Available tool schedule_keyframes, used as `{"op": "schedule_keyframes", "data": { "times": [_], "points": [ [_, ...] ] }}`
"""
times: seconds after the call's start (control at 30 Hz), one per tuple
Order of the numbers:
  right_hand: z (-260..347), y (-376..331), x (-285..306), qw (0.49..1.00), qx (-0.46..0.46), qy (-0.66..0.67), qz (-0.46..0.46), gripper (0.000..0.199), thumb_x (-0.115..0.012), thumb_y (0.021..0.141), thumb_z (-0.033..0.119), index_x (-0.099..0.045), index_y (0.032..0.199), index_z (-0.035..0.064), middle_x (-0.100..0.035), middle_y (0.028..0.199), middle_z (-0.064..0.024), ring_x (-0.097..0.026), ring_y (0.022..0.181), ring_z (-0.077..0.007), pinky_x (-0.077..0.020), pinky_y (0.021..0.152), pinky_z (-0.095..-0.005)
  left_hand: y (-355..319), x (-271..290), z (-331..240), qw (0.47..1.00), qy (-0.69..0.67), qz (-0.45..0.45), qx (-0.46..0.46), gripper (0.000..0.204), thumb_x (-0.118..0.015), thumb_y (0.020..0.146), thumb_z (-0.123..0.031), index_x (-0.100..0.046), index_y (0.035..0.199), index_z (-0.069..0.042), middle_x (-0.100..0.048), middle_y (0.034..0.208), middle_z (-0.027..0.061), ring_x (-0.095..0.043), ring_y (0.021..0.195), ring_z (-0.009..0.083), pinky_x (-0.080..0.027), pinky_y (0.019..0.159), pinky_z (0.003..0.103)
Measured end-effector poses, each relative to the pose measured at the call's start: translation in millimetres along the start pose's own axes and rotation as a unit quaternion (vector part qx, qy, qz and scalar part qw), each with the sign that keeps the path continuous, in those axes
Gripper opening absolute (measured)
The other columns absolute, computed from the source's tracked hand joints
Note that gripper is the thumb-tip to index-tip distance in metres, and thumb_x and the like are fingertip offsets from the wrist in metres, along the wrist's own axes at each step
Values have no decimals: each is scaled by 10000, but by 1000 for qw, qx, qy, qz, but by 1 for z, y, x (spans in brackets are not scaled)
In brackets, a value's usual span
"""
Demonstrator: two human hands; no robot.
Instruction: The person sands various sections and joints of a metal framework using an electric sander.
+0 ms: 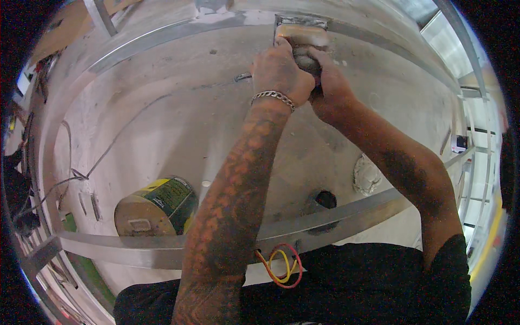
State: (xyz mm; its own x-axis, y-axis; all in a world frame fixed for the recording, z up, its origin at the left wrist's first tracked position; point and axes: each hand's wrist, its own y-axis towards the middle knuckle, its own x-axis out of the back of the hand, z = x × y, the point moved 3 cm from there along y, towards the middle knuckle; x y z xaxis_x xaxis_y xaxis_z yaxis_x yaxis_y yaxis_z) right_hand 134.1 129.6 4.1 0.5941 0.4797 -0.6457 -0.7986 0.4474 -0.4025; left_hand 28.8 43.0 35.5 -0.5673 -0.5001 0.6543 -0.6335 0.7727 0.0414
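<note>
The left hand [280, 71] and right hand [331, 85] both grip a wide-headed tool [303, 36] beside the far metal bar [138, 49], while a yellow-and-green can [172, 199] sits near left.

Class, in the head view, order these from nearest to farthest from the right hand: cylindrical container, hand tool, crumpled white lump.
1. Hand tool: held by the right hand.
2. Crumpled white lump: below, slightly right.
3. Cylindrical container: farthest, lower left.
</note>
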Motion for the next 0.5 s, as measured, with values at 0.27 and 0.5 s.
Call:
{"op": "schedule_keyframes", "data": {
  "times": [0.27, 0.5],
  "points": [
    [8, 18, 30, 894, 189, -403, 44, 654, -674, 819, -141, -427, 1403, 19, -587, 1317, -142, -611, 1179, -249, -519, 1002, -397, 1, -5, -4, 1000, -20, 15, -7, 664, -720, 657, -171, -571, 1257, 71, -678, 1144, 215, -624, 1120, 397, -487, 998, 445],
    [-3, 4, 4, 838, 216, -501, 6, 446, -570, 977, 54, -430, 1400, 31, -576, 1351, -105, -610, 1181, -211, -532, 975, -395, -1, 8, 4, 1000, 2, -8, -5, 666, -713, 653, -167, -573, 1258, 75, -682, 1114, 225, -633, 1100, 395, -484, 997, 446]
  ]
}}
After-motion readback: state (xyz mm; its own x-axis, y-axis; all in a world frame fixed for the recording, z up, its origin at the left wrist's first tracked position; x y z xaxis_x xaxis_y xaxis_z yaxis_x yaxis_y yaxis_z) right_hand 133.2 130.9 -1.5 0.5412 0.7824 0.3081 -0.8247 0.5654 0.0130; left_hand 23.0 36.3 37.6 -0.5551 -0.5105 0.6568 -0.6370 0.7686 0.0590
